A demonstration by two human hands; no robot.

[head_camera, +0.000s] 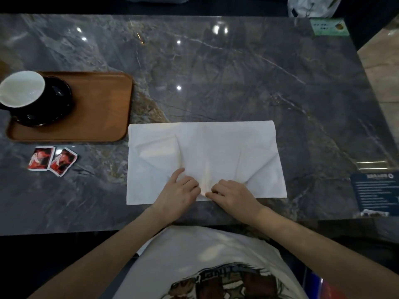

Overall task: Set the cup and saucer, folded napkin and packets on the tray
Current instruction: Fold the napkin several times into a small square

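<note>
A white napkin lies spread out on the marble table in front of me. My left hand and my right hand sit side by side at the middle of its near edge, fingers curled and pinching the cloth there. At the left stands a brown wooden tray. On its left part a dark cup with a white inside stands on a dark saucer. Two red packets lie on the table just in front of the tray.
The grey marble table stretches far behind the napkin. A blue printed card lies at the right edge and a green card at the far right corner. The table's near edge runs just below my wrists.
</note>
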